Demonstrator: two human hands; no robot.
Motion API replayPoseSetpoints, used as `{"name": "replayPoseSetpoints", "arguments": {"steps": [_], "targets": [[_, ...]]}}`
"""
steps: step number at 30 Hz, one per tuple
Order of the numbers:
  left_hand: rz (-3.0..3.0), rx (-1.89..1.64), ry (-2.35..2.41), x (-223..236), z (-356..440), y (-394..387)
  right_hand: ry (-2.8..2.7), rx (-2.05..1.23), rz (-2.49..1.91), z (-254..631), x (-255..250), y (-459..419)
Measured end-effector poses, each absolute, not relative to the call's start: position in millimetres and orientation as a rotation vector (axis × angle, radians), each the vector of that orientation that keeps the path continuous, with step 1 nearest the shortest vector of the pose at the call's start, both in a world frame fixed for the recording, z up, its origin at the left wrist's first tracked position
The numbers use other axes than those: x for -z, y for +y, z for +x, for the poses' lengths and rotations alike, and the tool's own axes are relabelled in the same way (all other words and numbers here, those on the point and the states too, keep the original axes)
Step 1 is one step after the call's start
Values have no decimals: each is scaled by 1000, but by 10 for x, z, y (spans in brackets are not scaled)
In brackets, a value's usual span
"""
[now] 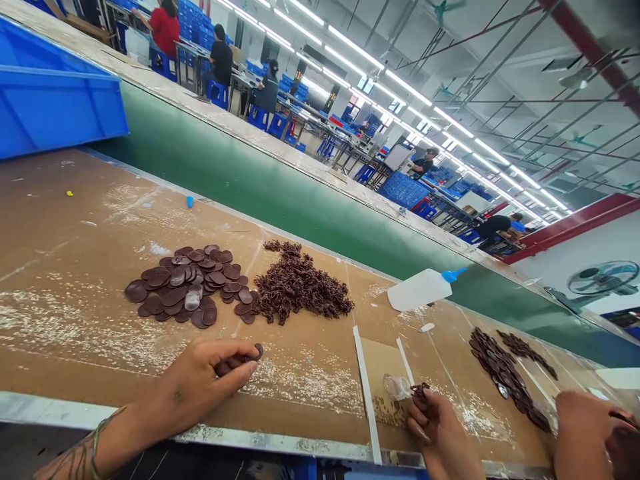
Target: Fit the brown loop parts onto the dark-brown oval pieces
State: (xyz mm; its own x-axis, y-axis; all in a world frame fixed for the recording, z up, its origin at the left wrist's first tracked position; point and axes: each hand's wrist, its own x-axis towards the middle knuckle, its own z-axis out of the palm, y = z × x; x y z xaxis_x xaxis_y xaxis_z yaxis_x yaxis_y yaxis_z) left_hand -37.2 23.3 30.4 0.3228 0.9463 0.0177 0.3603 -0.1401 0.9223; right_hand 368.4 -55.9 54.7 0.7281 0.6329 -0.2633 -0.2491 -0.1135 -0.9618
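My left hand (200, 380) rests on the brown work board (90, 267), fingers closed on a few dark brown discs (239, 359). A larger heap of these discs (187, 287) lies beyond it, beside a tangled pile of small dark brown pieces (297, 283). My right hand (440, 433) pinches a small dark piece (420, 390) next to a clear plastic piece (397, 387). A white squeeze bottle with a blue nozzle (420, 290) lies farther up the board. A co-worker's hand (583, 433) sits at the right, near another row of discs (500, 373).
A green conveyor belt (240, 173) runs along the board's far side, with a blue plastic crate (60, 93) at the upper left. White strips (367, 393) lie near the front edge. Beyond stand workers at tables with blue stools and a wall fan (603, 278).
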Motion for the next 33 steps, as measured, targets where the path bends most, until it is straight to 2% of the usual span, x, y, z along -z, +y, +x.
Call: {"name": "replayPoseSetpoints", "arguments": {"steps": [11, 33], "targets": [[1755, -864, 1211, -295, -363, 199, -236, -859, -1488, 3740, -536, -577], [1782, -831, 1200, -325, -355, 211, -212, -795, -1529, 3589, -602, -528]]}}
